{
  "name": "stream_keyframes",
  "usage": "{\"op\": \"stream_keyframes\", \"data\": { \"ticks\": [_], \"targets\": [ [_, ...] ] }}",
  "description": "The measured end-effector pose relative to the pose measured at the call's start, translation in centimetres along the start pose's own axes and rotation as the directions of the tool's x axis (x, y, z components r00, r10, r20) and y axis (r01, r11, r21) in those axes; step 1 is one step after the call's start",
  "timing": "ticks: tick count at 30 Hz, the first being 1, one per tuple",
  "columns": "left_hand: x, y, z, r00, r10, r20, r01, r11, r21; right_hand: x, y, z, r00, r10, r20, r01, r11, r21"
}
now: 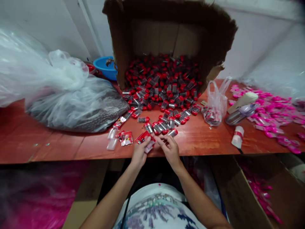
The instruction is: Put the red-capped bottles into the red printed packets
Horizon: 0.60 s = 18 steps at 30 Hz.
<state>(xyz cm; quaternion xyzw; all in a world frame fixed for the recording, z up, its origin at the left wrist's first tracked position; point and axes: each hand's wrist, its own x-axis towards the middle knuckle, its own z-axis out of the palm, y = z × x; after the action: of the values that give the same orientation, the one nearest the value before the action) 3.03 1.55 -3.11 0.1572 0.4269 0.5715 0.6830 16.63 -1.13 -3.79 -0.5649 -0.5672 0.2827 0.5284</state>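
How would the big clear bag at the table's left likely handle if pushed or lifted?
The clear bag would probably slump rather than roll, since it lies broad and low on the table. Its wrinkled, thin-looking plastic suggests a floppy grip. The dark, grainy-looking contents spread through its lower part may shift and make it fairly heavy.

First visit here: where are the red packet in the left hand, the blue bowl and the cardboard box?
Red packet (142,137): head view, printed red face.
Blue bowl (109,74): head view, outer side.
Cardboard box (166,38): head view, back wall.
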Motion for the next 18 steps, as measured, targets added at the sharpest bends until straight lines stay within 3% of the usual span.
{"op": "stream_keyframes", "data": {
  "ticks": [4, 9, 14, 18],
  "targets": [
    [-0.7, -0.9, 0.5, 1.0, 0.011, 0.016, -0.01, 0.999, -0.039, -1.8, 0.3, 1.3, 0.989, 0.137, 0.061, -0.144, 0.981, 0.13],
    [-1.7, -1.3, 0.2, 0.999, 0.011, 0.031, -0.012, 1.0, 0.012, -1.9, 1.2, 1.6, 0.983, 0.174, 0.067, -0.185, 0.946, 0.265],
    [-2.3, -1.4, -0.4, 0.994, 0.023, 0.103, -0.035, 0.992, 0.118, -2.6, 0.9, 1.0, 0.988, 0.115, 0.098, -0.129, 0.981, 0.144],
    [-2.7, -1.7, -0.5, 0.998, -0.014, 0.065, 0.01, 0.998, 0.06, -2.8, 0.6, 0.3, 0.992, 0.045, 0.116, -0.044, 0.999, -0.006]
  ]
}}
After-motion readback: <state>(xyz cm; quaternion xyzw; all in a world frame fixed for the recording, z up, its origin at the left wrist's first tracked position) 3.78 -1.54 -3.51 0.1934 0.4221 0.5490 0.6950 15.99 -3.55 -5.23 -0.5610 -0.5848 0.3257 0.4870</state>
